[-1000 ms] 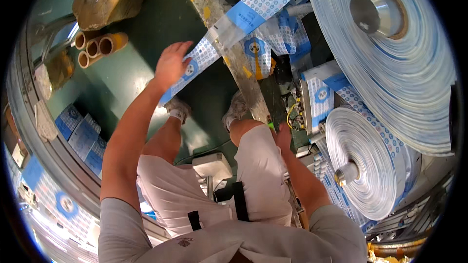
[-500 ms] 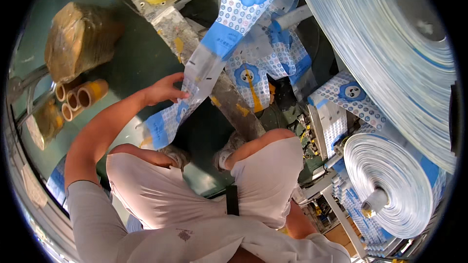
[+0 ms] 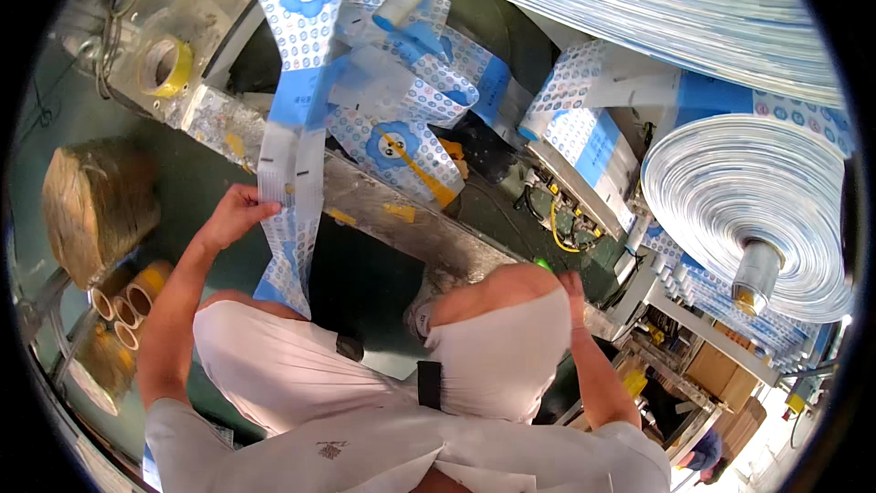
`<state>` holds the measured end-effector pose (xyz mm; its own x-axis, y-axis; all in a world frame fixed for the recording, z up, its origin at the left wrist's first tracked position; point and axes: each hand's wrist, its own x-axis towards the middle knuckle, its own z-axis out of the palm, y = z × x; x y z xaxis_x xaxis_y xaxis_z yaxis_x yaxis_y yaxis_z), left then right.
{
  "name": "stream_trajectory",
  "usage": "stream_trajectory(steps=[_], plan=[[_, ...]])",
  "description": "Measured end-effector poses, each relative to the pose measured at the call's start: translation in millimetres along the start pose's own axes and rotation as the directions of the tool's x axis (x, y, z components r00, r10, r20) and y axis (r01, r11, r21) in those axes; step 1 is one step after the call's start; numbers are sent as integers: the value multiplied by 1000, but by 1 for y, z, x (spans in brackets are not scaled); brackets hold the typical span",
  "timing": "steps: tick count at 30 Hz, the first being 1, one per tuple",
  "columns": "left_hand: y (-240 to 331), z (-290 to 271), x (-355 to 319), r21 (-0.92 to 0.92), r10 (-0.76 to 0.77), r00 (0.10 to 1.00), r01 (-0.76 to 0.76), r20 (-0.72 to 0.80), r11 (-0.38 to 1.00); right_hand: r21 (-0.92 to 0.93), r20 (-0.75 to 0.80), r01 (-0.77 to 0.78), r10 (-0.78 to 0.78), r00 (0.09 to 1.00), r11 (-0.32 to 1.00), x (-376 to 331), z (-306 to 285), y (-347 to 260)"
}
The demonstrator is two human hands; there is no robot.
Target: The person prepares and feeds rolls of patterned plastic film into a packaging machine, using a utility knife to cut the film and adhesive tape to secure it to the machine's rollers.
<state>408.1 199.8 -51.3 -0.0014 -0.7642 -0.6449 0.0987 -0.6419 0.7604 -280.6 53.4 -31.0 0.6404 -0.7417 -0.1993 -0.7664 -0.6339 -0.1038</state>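
Observation:
A long strip of blue-and-white printed plastic film [image 3: 297, 96], patterned with smiling flower faces, hangs from the top edge down towards my left knee. My left hand [image 3: 239, 215] is closed on the strip's left edge, thumb and fingers pinching it. Below the hand, the film narrows and folds, its lower end touching my left leg. Beside my right knee is my right hand [image 3: 573, 299], its fingers bent and partly hidden by the knee. A small bright green thing [image 3: 543, 264] shows close to its fingertips; whether the hand grips it is hard to see.
Crumpled film [image 3: 392, 141] lies beyond a scuffed metal beam [image 3: 365, 187]. A huge film roll [image 3: 639, 9] and a smaller roll [image 3: 703, 183] stand at right. Yellow tape [image 3: 166, 67], a brown wrapped bundle [image 3: 91, 210] and cardboard tubes [image 3: 141, 297] are left. Another person [image 3: 707, 452] appears lower right.
My view has swung to the right. My left hand, earlier with fingers spread at the strip, now pinches its edge. My right hand has come into sight beside the knee.

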Motion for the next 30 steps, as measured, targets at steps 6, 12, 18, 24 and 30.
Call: stream_trajectory(steps=[6,12,18,24,30], plan=[[7,15,-22,178,264,928,-222,-262,959,700,115,-180,140,984,691,189,-86,-114],[64,22,-46,507,415,817,-180,-399,843,942,-100,249,-519,849,226,323,-156,-271],[68,23,-50,453,415,767,-182,-490,872,695,-60,580,-771,634,424,358,-151,-393],[39,-3,-37,59,383,853,-388,-355,920,632,159,491,-720,675,600,376,-123,-385],[42,-2,-24,-83,375,843,-437,-385,896,563,-42,622,-732,680,545,359,-77,-333]])
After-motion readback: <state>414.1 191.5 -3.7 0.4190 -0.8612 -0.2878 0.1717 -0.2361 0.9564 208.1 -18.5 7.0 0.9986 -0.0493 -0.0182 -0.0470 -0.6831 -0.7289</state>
